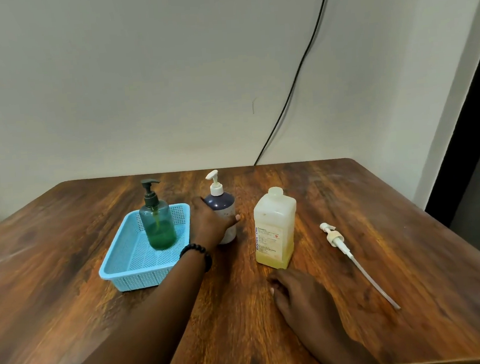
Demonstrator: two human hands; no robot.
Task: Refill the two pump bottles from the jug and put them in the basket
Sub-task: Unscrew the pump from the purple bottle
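A green pump bottle [157, 218] with a dark pump stands upright inside the light blue basket [124, 267]. Just right of the basket, my left hand [212, 223] grips the dark purple pump bottle [223, 205] with a white pump, thumb wrapped round its right side. The translucent jug [274, 228], holding a little yellow liquid at the bottom, stands upright to the right with its cap on. My right hand [301, 295] rests flat on the table in front of the jug, holding nothing.
A loose white pump [352, 256] with a long dip tube lies on the wooden table [71, 327] to the right of the jug. A black cable runs down the wall behind the table.
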